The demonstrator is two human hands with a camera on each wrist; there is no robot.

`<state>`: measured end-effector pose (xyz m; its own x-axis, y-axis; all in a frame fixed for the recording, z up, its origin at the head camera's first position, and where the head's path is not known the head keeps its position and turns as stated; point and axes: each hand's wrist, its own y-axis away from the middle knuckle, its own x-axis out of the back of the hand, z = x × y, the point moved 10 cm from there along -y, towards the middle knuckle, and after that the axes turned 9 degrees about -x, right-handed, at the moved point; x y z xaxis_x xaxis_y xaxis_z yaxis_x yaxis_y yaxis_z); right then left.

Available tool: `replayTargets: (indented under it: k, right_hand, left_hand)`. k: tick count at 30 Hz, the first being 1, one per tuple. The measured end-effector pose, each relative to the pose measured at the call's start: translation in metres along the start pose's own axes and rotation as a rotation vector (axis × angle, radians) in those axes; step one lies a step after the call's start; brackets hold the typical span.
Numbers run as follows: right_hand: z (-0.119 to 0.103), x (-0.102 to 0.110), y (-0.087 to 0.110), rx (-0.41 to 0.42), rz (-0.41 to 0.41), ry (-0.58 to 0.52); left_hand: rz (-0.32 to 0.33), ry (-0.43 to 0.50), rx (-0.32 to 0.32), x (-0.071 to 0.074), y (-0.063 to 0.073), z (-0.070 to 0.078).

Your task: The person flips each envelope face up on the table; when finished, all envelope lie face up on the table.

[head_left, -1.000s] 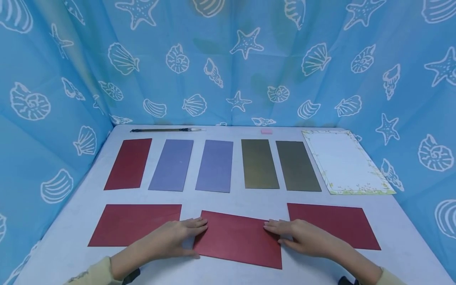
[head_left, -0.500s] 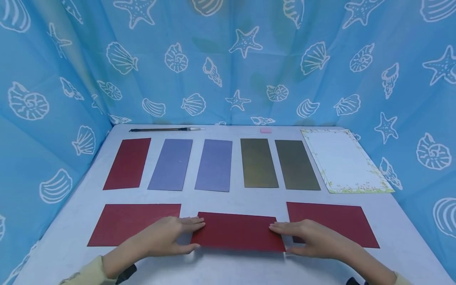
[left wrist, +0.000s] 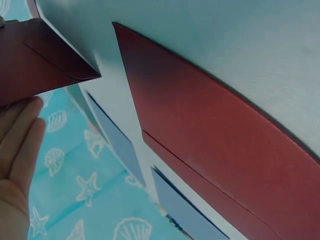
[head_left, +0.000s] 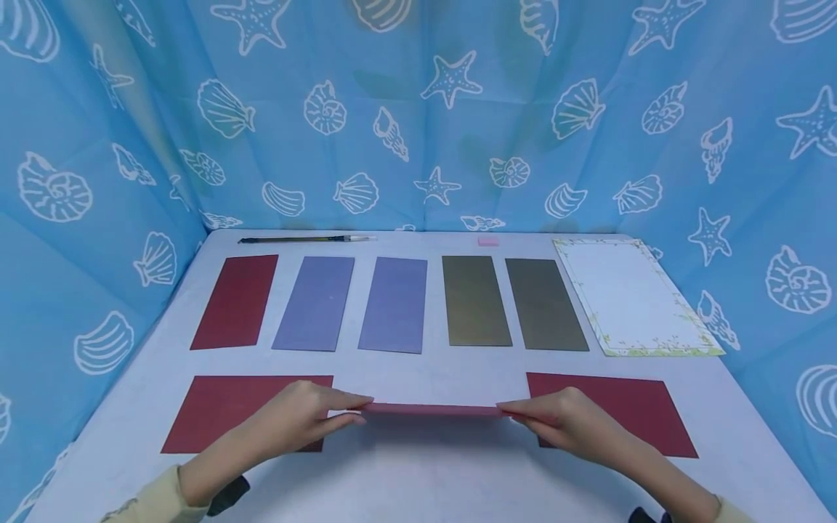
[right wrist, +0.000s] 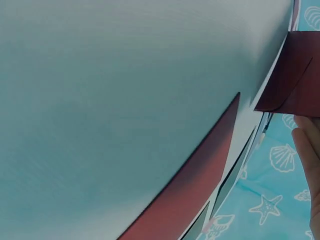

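Both hands hold a red envelope at its two short ends, raised over the white table and seen edge-on in the head view. A soft shadow lies beneath it. My left hand pinches the left end, and my right hand grips the right end with its thumb partly hidden underneath. In the left wrist view, the flap line of the held envelope shows above extended fingers. Flat on the table, one red envelope lies partly under my left forearm, and another beyond my right hand.
Across the back row lie a red envelope, two purple envelopes, two olive envelopes and a white sheet with a floral border. Behind them are a brush and a small pink block. A blue shell-print curtain encloses the table.
The middle red envelope has been lifted off the table and tilted from face-up to edge-on. Both hands have gone from resting at its ends to gripping them.
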<state>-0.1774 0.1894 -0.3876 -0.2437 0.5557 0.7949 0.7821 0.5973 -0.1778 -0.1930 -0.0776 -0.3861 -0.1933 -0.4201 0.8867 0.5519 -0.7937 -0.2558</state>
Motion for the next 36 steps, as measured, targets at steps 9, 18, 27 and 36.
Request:
replayTargets:
  k: [9, 18, 27, 36]
  right_hand:
    - [0.010, 0.002, -0.004, -0.117, -0.034, -0.052]
    - [-0.001, 0.021, -0.012, -0.054, 0.162, 0.013]
    - [0.002, 0.022, -0.025, -0.038, 0.135, 0.033]
    - [0.016, 0.022, -0.044, -0.073, 0.093, 0.040]
  left_hand:
    - [0.140, 0.040, 0.019, 0.018, -0.001, -0.002]
    - [0.149, 0.146, 0.100, 0.018, -0.006, -0.015]
    - [0.218, 0.055, 0.050, 0.023, -0.011, -0.018]
    - [0.207, 0.056, 0.131, 0.019, -0.019, -0.033]
